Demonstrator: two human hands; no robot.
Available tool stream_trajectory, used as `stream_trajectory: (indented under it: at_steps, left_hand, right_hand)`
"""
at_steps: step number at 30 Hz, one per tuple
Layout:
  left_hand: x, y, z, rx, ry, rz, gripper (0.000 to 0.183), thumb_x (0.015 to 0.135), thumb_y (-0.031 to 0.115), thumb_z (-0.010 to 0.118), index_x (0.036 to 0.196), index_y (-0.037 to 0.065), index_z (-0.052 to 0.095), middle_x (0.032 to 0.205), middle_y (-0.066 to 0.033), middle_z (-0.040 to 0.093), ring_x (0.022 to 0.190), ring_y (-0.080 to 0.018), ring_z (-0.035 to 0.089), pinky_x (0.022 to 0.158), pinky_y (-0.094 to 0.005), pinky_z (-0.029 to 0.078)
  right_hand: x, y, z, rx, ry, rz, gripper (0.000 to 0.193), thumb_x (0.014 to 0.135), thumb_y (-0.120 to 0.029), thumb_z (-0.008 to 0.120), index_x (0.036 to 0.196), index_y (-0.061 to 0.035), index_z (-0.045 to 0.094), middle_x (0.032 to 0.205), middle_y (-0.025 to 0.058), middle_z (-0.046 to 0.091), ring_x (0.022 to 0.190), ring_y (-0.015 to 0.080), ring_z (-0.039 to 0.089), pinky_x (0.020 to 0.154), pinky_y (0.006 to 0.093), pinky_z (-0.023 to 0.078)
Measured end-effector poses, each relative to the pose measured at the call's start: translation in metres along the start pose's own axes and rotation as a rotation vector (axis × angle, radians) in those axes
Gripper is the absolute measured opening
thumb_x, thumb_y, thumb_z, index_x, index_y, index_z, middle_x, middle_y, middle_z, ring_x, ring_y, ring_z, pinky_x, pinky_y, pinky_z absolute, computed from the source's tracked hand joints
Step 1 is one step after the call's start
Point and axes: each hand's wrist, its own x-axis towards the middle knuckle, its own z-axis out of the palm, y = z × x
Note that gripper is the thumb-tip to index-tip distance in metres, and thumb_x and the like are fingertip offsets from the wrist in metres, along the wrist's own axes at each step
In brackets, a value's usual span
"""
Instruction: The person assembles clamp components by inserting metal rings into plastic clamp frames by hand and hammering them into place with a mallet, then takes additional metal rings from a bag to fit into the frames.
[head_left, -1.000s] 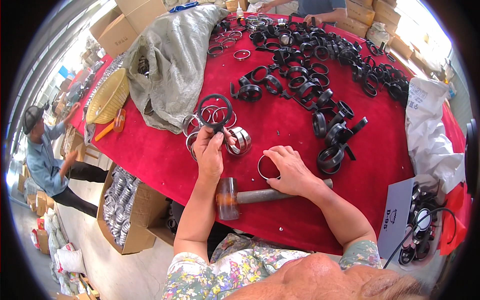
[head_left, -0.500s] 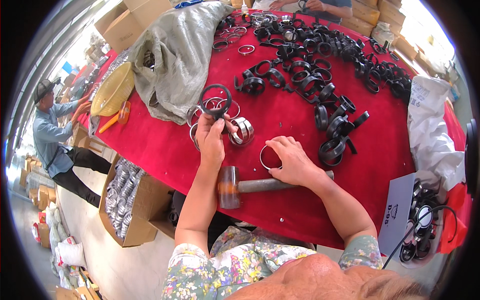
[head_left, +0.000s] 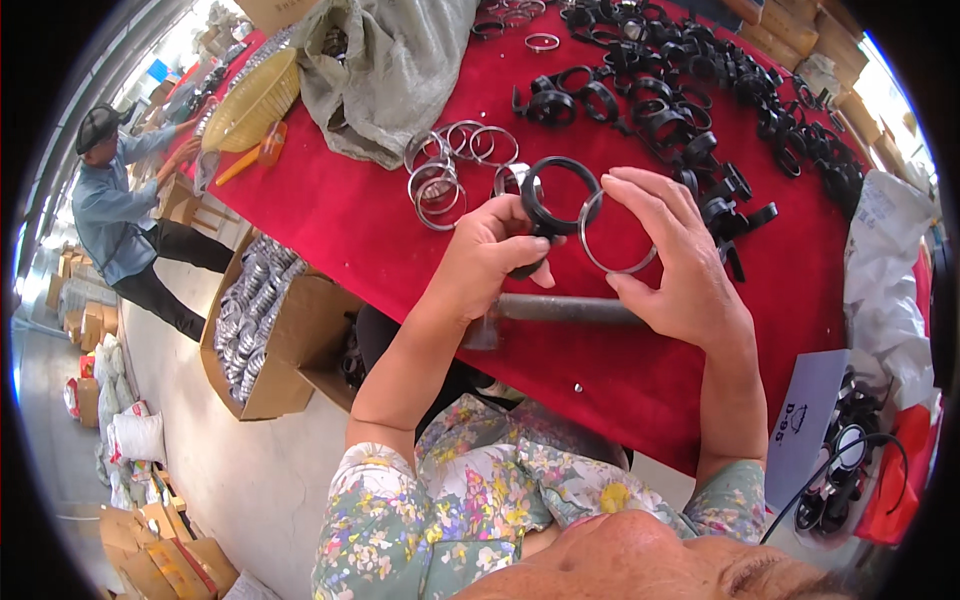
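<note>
My left hand (head_left: 492,250) grips a black ring with a short stem (head_left: 540,222), its round opening tipped up toward me. A thin silver metal ring (head_left: 590,252) is held between the thumb and fingertips of my right hand (head_left: 682,262). The two rings meet or overlap at their edges in front of me; whether one sits on the other I cannot tell. Just below my hands lies a mallet with a grey handle (head_left: 570,309); its head is partly behind my left wrist. Several loose silver rings (head_left: 440,185) lie beyond my left hand.
Many black ring clamps (head_left: 690,120) spread over the red tablecloth (head_left: 560,385) at the far right. A grey-green sack (head_left: 390,90), a yellow basket (head_left: 255,100) and an orange-handled tool (head_left: 255,155) are at the far left. A carton of silver rings (head_left: 255,330) stands beside the table.
My right hand has lifted the silver ring off the cloth and brought it up to the black ring. My left hand has moved right, tilting the black ring. The view has shifted.
</note>
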Motion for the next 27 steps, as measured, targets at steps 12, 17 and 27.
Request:
stream_trajectory:
  at_steps: [12, 17, 27]
  left_hand:
    - [-0.025, 0.004, 0.016, 0.079, -0.147, -0.201, 0.030, 0.082, -0.004, 0.060, 0.112, -0.003, 0.055, 0.097, -0.0113, 0.067, 0.068, -0.0169, 0.068, 0.065, -0.0277, 0.057]
    - [-0.031, 0.004, 0.016, 0.084, -0.162, -0.236, 0.030, 0.081, -0.004, 0.060, 0.110, -0.004, 0.055, 0.097, -0.0111, 0.066, 0.068, -0.0174, 0.068, 0.064, -0.0281, 0.056]
    - [-0.037, 0.003, 0.017, 0.089, -0.205, -0.253, 0.031, 0.077, -0.004, 0.062, 0.108, -0.004, 0.057, 0.095, -0.0106, 0.066, 0.065, -0.0182, 0.067, 0.061, -0.0285, 0.055]
  right_hand:
    - [-0.002, -0.002, -0.005, -0.035, -0.250, -0.101, 0.074, 0.061, 0.001, 0.069, 0.133, -0.0045, 0.054, 0.134, 0.0142, 0.054, 0.125, 0.0323, 0.051, 0.108, 0.0435, 0.035]
    - [-0.002, -0.003, -0.004, 0.004, -0.298, -0.101, 0.074, 0.062, 0.001, 0.070, 0.134, -0.0047, 0.054, 0.134, 0.0146, 0.054, 0.126, 0.0327, 0.050, 0.108, 0.0438, 0.034]
    - [-0.003, -0.003, -0.004, 0.061, -0.356, -0.097, 0.074, 0.063, 0.002, 0.069, 0.134, -0.0039, 0.054, 0.136, 0.0151, 0.053, 0.129, 0.0330, 0.048, 0.110, 0.0437, 0.033]
